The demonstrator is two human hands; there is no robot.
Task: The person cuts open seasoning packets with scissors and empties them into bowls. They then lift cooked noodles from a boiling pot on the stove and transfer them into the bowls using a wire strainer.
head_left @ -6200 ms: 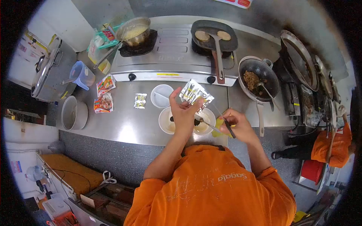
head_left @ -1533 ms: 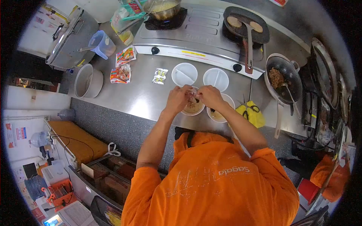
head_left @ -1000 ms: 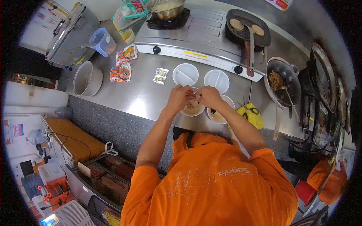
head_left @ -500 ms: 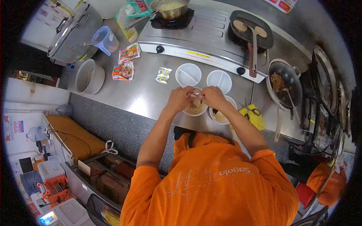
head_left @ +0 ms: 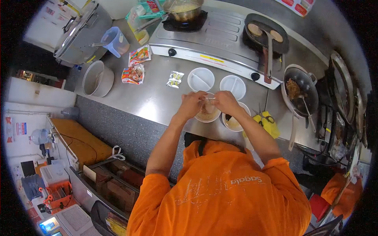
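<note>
Over a round white bowl [head_left: 207,119] with pale brown contents, my left hand [head_left: 193,103] and my right hand [head_left: 225,103] are close together. Both have fingers closed on a small translucent packet [head_left: 209,104], which is partly hidden by the fingers. A second bowl [head_left: 238,125], holding yellowish liquid and something dark, stands under my right forearm. Two white divided bowls, one at the left [head_left: 201,80] and one at the right [head_left: 232,87], sit just beyond my hands. A silver sachet [head_left: 175,79] lies to their left.
A gas stove [head_left: 220,43] at the back carries a pot [head_left: 184,15] and a grill pan [head_left: 275,45] with two patties. At right is a wok [head_left: 293,74] with brown food, beside scissors [head_left: 269,118] on yellow material. Noodle packets [head_left: 133,74] and a grey pot [head_left: 98,80] stand left.
The whole view has shifted slightly to the right and down. Both hands remain over the same bowl with the packet, their fingers moved only a little.
</note>
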